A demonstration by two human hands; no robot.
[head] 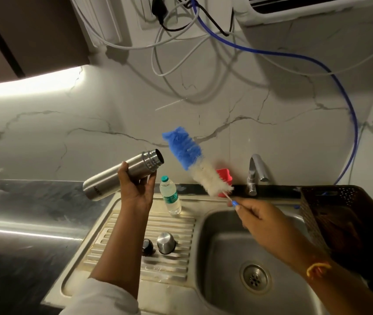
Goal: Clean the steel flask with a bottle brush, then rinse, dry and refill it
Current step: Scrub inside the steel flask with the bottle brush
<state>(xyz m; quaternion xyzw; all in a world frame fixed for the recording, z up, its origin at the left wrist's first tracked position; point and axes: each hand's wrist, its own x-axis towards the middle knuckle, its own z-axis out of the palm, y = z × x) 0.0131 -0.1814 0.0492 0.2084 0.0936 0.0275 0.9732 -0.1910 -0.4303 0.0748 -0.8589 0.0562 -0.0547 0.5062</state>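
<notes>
Left hand (135, 192) wraps the steel flask (117, 178), tilted over the drainer (176, 228), right hand (258, 217) pinches the bottle brush (194, 164) by its thin handle end, so that floppy head may well miss the narrow mouth

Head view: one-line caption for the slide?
Over the sink, left hand holds the open steel flask tilted while right hand raises the bottle brush beside its mouth.

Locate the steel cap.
Head view, lower centre: the steel cap stands on the drainboard, just right of the black stopper, left of the sink basin.
</notes>
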